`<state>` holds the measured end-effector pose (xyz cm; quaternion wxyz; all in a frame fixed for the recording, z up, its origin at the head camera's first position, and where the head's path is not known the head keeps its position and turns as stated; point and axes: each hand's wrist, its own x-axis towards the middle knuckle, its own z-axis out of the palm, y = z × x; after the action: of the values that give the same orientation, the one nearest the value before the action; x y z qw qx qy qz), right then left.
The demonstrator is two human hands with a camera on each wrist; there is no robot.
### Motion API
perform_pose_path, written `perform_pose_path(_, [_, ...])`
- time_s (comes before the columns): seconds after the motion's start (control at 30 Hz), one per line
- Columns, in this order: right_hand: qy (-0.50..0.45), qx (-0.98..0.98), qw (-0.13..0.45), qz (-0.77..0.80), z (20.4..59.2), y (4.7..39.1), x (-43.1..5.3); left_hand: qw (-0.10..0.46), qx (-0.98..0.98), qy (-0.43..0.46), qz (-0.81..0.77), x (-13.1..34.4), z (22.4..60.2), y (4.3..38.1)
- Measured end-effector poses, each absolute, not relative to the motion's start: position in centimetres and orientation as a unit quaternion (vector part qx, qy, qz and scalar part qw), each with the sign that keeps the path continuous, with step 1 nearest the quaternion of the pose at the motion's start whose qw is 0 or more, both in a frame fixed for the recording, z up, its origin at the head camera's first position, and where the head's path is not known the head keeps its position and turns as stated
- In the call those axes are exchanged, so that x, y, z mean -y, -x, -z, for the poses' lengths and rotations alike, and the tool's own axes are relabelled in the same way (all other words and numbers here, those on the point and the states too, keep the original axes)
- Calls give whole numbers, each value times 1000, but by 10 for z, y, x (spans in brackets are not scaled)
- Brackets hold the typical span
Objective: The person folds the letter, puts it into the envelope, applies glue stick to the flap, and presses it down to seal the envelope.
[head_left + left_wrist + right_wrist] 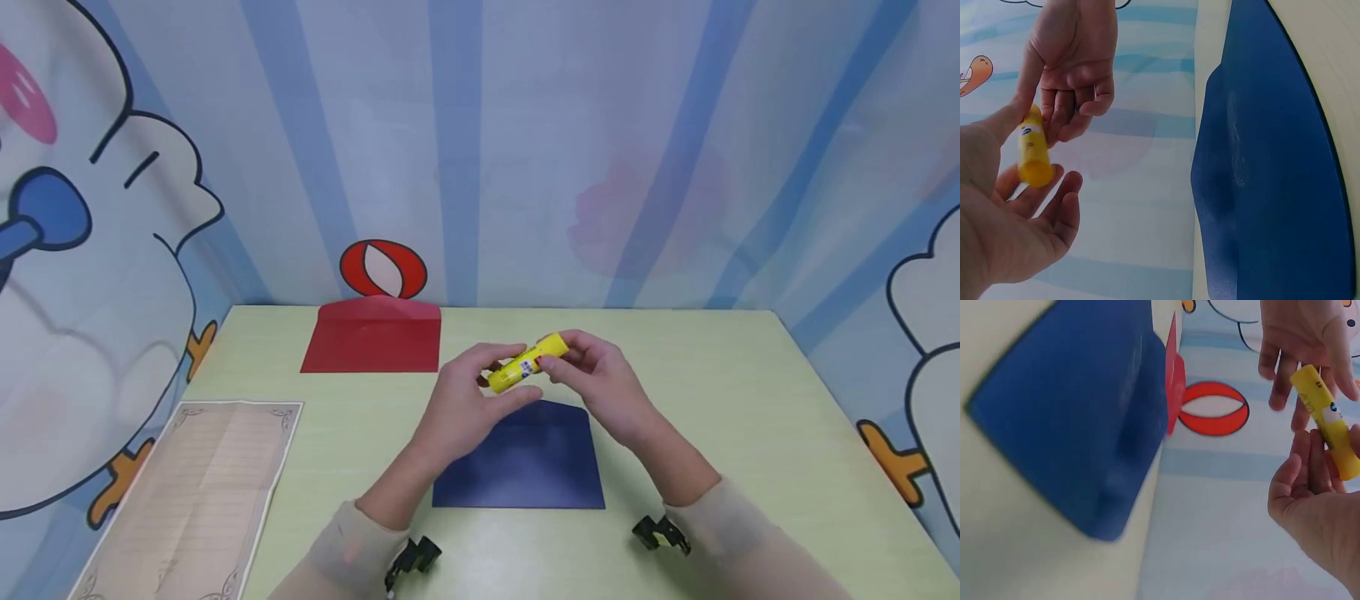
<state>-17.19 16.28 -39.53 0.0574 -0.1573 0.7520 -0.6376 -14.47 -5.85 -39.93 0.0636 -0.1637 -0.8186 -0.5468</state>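
My right hand pinches a yellow glue stick between thumb and fingers, raised above the table and slanting down to the left. Around its lower end my left hand is spread, thumb apart, fingers loosely bent behind the tube. In the right wrist view the label of the glue stick faces the camera and the left thumb stands off from it. Beneath both hands lies a dark blue envelope, its flap raised toward the far side and partly hidden by the left hand.
A red envelope lies at the back left of the table, its flap toward the wall. At the left edge is a sheet of lined letter paper with a decorated border. A printed cloth wall encloses the table.
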Motion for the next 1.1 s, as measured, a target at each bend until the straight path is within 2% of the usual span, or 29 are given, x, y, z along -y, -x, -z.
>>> perform_pose_path(0.13, [153, -787, 23, 597, 390, 185, -180, 75, 826, 166, 534, 59, 398, 146])
perform_pose_path(0.3, [143, -907, -13, 396, 393, 214, -218, 90, 843, 176, 499, 62, 396, 147])
perform_pose_path(0.57, [103, -975, 79, 182, 407, 244, -283, 88, 858, 179, 473, 63, 397, 147])
perform_pose_path(0.8, [62, -976, 159, 137, 416, 241, -304, 85, 861, 177, 468, 64, 396, 147])
perform_pose_path(1.1, [48, -973, 183, 133, 423, 238, -308, 84, 857, 180, 475, 65, 397, 147])
